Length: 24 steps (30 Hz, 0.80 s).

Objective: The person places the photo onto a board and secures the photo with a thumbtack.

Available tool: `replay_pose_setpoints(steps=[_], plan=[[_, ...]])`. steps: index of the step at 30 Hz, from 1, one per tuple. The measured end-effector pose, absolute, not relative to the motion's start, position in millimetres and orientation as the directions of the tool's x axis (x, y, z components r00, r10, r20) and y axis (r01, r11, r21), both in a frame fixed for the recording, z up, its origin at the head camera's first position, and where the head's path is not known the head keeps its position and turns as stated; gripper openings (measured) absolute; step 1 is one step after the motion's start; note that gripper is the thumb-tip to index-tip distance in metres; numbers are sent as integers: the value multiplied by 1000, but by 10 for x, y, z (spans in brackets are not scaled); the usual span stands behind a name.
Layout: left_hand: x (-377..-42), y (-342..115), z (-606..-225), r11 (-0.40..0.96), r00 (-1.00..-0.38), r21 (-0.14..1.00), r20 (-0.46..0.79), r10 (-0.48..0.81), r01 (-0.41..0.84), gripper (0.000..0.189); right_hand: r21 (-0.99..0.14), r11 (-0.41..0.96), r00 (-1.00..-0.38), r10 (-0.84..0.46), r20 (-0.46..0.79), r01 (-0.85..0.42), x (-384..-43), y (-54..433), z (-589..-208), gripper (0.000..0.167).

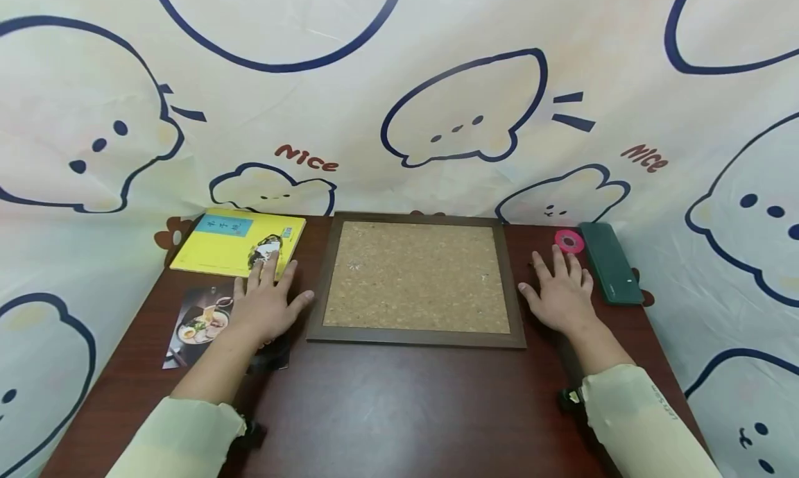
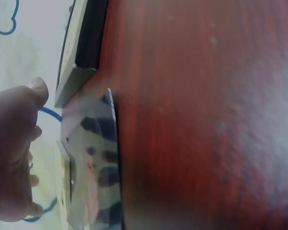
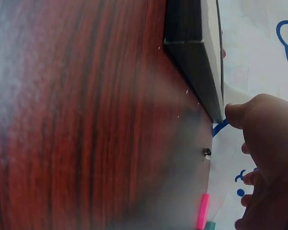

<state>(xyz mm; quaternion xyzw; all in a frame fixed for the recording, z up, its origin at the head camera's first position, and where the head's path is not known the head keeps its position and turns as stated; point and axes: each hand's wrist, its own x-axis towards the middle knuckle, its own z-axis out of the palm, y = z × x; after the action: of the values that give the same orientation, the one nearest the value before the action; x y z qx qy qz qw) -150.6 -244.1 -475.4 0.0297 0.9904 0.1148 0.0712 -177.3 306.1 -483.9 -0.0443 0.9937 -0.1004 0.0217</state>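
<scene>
A cork board [image 1: 418, 277] in a brown wooden frame lies flat at the middle of the table. To its left, my left hand [image 1: 265, 304] has its fingers spread, overlapping the lower edge of a yellow book [image 1: 218, 245] in the head view. Partly beneath the left hand and forearm is a glossy food picture [image 1: 202, 325] showing a bowl of noodles. On the board's other side, my right hand [image 1: 562, 297] is spread out too, fingertips just below a pink ring-shaped roll [image 1: 569, 241]. Neither hand grips anything.
A dark green oblong case [image 1: 612, 263] lies right of the pink roll. Near the board's right side is a small dark object [image 3: 207, 152]. Behind the brown table [image 1: 399, 408] hangs a white cloth [image 1: 349, 117] with cartoon outlines.
</scene>
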Motion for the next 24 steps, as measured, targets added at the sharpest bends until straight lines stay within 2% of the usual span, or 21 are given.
replay_pose_setpoints(steps=[12, 24], plan=[[-1434, -2630, -4746, 975, -976, 223, -212, 54, 5, 95, -302, 953, -999, -42, -25, -32, -1897, 3111, -4903, 73], [-1387, -2822, -4756, 975, -967, 223, -252, 40, -18, 112, -367, 930, -1000, -1, -21, 7, -2018, 3155, -4982, 64]])
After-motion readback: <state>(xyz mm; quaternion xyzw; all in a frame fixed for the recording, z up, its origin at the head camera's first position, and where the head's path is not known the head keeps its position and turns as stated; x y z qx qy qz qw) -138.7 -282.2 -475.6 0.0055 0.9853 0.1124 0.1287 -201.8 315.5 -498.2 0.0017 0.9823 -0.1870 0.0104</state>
